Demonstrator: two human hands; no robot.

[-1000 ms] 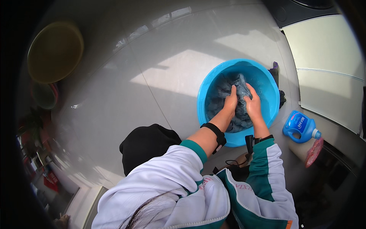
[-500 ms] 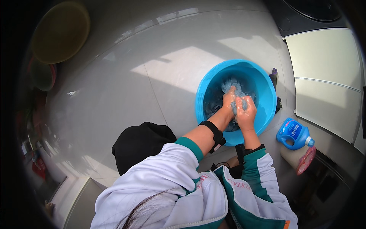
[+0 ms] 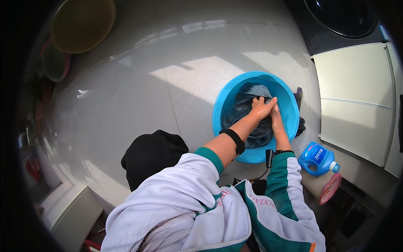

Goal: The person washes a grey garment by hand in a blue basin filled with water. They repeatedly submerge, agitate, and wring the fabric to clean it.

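Observation:
A light-blue plastic basin (image 3: 217, 119) stands on the floor in front of me. Grey-blue wet cloth (image 3: 254, 90) lies bunched in dark water inside it. My left hand (image 3: 262, 108) reaches in from the lower left, its fingers curled on the cloth near the basin's middle. Close against it on the right is my right hand (image 3: 277, 119), its fingers partly hidden behind the left hand and the cloth; it too grips the cloth. Black straps circle both wrists or forearms.
A blue detergent bottle (image 3: 315, 158) lies right of the basin, next to a pinkish-red rimmed object (image 3: 330, 189). Dark items (image 3: 299, 126) lie by the basin's right side. White cabinet doors (image 3: 352, 80) stand at the right. A black rounded thing (image 3: 153, 157) is left of my arm.
Both hands have shifted slightly right within the basin, the left now over the right. The cloth has spread out more. The view has shifted a little.

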